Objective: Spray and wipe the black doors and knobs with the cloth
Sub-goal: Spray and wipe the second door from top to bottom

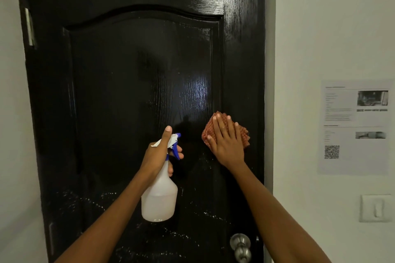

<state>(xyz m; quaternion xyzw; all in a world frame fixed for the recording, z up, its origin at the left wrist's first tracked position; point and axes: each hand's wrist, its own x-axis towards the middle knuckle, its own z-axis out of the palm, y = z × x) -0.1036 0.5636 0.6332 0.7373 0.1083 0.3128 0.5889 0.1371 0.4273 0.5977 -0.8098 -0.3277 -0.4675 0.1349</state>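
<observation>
Black door fills the view, arched raised panel in its upper part, glossy with light streaks on the right side.

Right hand: fingers straight and spread, palm flat on the cloth, pressing it against the door at the right edge of the panel. Cloth is reddish checked, bunched, showing around the fingertips and right of the hand.

Left hand: curled round the neck of the bottle, thumb up along the white spray head, a finger at the blue trigger. Bottle is translucent white, upright, held in front of the door, nozzle toward it, just left of the cloth.

White droplets speckle the door's lower part, below both hands.

Knob: metal, at the door's lower right edge, below the right forearm, untouched.

Hinge at upper left. Paper with QR code on the right wall; switch beneath it.
</observation>
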